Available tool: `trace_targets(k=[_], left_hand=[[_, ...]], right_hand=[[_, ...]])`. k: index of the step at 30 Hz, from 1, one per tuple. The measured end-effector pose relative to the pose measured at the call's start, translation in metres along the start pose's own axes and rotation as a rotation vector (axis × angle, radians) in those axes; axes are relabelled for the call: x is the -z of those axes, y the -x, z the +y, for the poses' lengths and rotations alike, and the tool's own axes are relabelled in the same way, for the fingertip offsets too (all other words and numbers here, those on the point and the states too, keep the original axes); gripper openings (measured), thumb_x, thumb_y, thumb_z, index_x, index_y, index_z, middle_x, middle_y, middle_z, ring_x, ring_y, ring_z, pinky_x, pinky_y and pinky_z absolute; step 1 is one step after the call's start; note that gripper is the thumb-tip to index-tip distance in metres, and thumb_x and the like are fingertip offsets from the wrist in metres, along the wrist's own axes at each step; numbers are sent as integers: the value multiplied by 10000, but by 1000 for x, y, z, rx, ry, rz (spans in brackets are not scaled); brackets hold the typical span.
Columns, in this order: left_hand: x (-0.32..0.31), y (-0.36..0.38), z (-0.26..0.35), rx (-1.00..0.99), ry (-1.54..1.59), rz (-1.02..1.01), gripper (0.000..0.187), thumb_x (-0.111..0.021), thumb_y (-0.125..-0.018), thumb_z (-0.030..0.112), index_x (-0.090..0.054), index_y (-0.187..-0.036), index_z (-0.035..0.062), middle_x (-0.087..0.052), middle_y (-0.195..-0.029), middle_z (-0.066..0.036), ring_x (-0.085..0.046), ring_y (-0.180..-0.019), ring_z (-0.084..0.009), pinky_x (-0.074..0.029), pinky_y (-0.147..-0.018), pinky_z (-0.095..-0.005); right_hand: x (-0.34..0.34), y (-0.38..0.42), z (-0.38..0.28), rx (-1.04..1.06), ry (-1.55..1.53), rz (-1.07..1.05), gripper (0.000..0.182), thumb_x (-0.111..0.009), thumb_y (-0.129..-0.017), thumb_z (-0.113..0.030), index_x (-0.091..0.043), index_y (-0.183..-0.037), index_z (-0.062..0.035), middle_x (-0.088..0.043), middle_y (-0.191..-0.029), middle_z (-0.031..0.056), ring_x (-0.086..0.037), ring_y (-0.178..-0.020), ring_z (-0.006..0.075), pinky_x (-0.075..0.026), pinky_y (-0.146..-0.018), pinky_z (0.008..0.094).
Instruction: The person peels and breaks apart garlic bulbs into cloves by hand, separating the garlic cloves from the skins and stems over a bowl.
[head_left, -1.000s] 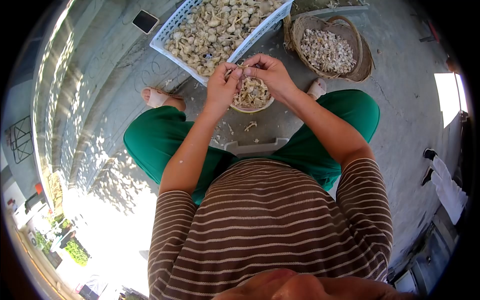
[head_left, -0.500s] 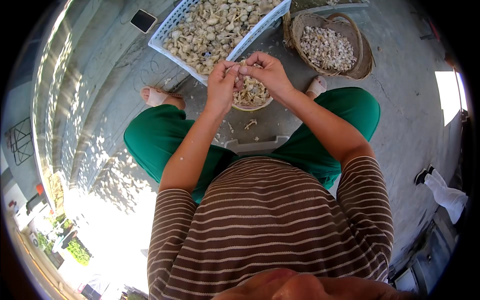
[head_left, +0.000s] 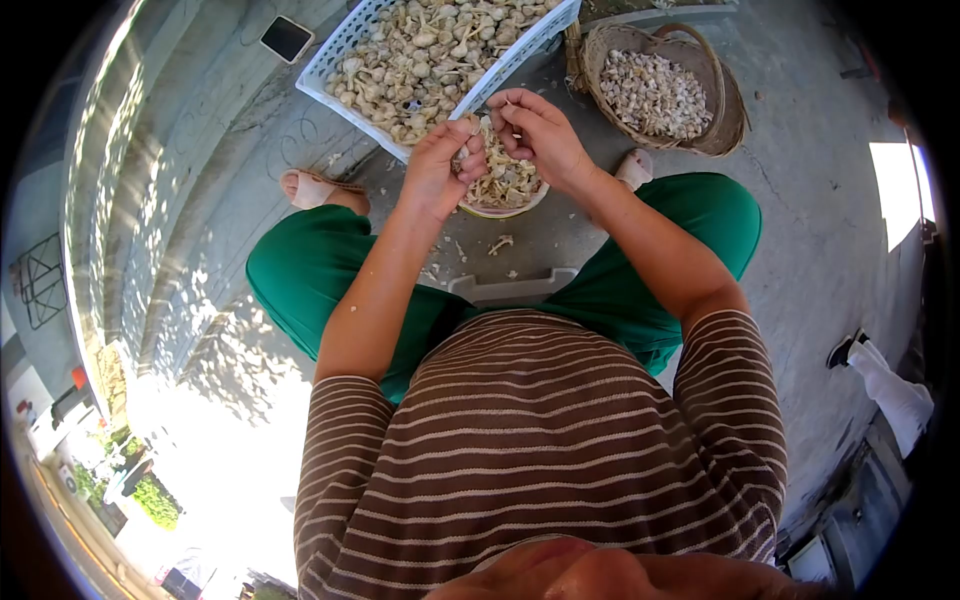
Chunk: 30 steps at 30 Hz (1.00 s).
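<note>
My left hand (head_left: 440, 168) is closed around pale garlic (head_left: 462, 154), partly hidden by the fingers. Just to the right, my right hand (head_left: 543, 140) has curled fingers and a thumb pinched toward the index finger; what it pinches is too small to make out. Both hands hover over a round bowl (head_left: 502, 212) full of dry garlic skins and stalks (head_left: 508, 184). Beyond them, a light blue plastic crate (head_left: 488, 88) holds many whole garlic bulbs (head_left: 425, 55). At the upper right, a wicker basket (head_left: 603, 108) contains loose garlic cloves (head_left: 655, 95).
A phone (head_left: 287, 40) lies on the concrete floor left of the crate. Scraps of skin (head_left: 501, 243) are scattered before the bowl. A grey plastic edge (head_left: 512, 288) shows between my green-trousered knees. Another person's white-clad leg (head_left: 890, 390) appears at the far right.
My hands were together at the fingertips and are now apart. The right hand has moved slightly up and right, while the left has shifted a little down with the garlic.
</note>
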<state>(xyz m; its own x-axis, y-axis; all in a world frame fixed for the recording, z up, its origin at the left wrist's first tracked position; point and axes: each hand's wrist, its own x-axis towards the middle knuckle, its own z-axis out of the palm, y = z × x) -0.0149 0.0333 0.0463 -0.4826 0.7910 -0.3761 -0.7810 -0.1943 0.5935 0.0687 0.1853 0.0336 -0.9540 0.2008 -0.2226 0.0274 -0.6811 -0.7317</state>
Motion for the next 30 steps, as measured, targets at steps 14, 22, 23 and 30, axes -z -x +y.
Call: trace_targets(k=[14,22,23,30], left_hand=[[4,-3,-6,-57,-232,21,343,-480,-852,-30,-464,-1194,-23,-531,-1019,-96,-551,-892,-203,-434,-772,-281],[0,-5,-10,-173,-307,158,306,-542,-823,-84,-450,-1111,-32,-556,-1007,-117,-612,-866,-217,-510,-728,-281],[1,-5,-10,-172,-306,172,264,-556,-823,-73,-460,-1065,-29,-555,-1006,-119,-609,-868,-212,-525,-734,-286],[10,-8,-15,-194,-268,205,210,-606,-826,-7,-526,-1021,-13,-584,-971,-88,-597,-881,-177,-535,-806,-321]], right_hand=[[82,-30,-44,356,-617,506,212,-427,-943,-130,-407,-1000,73,-517,-1034,241,-588,-932,340,-534,-731,331],[33,-11,-13,16,3,100,268,-559,-900,-176,-555,-1098,4,-618,-974,80,-599,-843,142,-483,-668,233],[19,-8,-10,82,275,-40,245,-601,-872,-174,-590,-1059,-16,-614,-910,40,-571,-773,105,-473,-648,226],[12,-11,3,155,643,-101,235,-656,-814,-95,-597,-1027,-16,-585,-825,2,-527,-686,64,-461,-580,216]])
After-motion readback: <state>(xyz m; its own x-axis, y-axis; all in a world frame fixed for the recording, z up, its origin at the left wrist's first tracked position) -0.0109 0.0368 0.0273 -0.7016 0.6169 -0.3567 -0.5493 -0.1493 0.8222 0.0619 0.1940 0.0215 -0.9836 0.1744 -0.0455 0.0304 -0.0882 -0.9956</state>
